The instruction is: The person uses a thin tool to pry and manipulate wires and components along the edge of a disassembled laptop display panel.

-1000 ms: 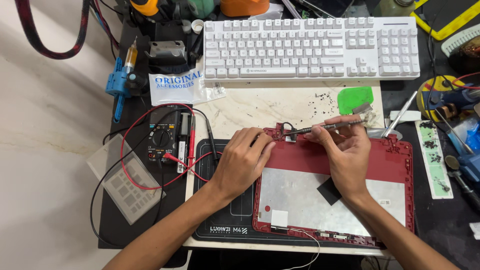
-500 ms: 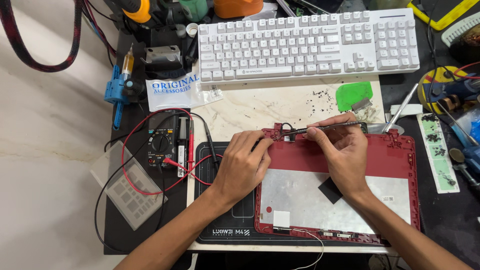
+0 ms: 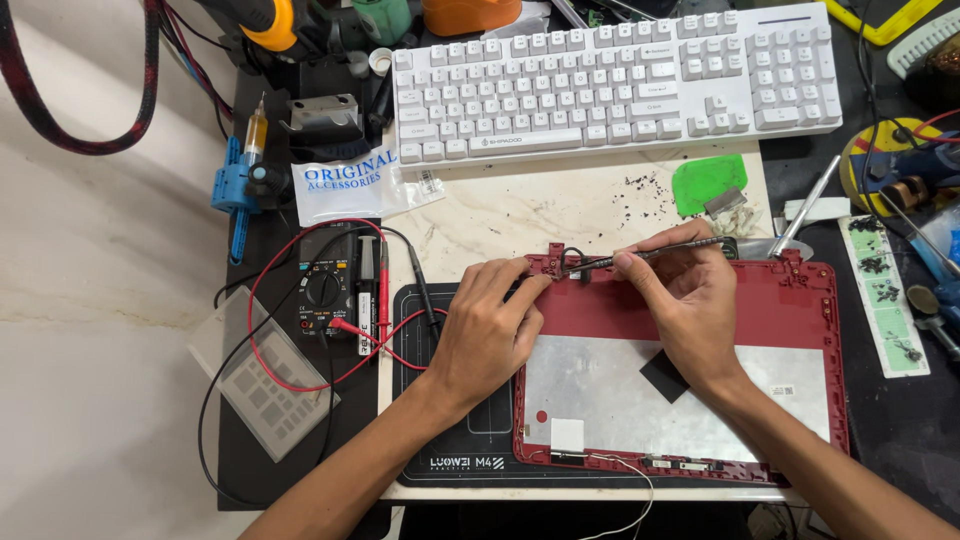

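A red laptop back cover [image 3: 800,320] lies inside-up on a black work mat [image 3: 450,450], with a silver foil sheet [image 3: 620,400] across its middle. My left hand [image 3: 490,330] rests on the cover's left edge, its fingertips pressing the top-left hinge corner [image 3: 552,262]. My right hand [image 3: 685,295] grips a thin dark metal tool [image 3: 660,252], held almost level, whose tip touches a black cable loop at that same corner.
A white keyboard [image 3: 610,85] lies at the back. A black multimeter [image 3: 325,290] with red and black leads sits left of the mat, a grey stencil plate [image 3: 265,385] below it. A green scraper [image 3: 708,182], small tools and parts crowd the right side.
Both hands stay at the cover's top-left corner; the tool tip has shifted slightly at the cable loop. The camera view has drifted a little.
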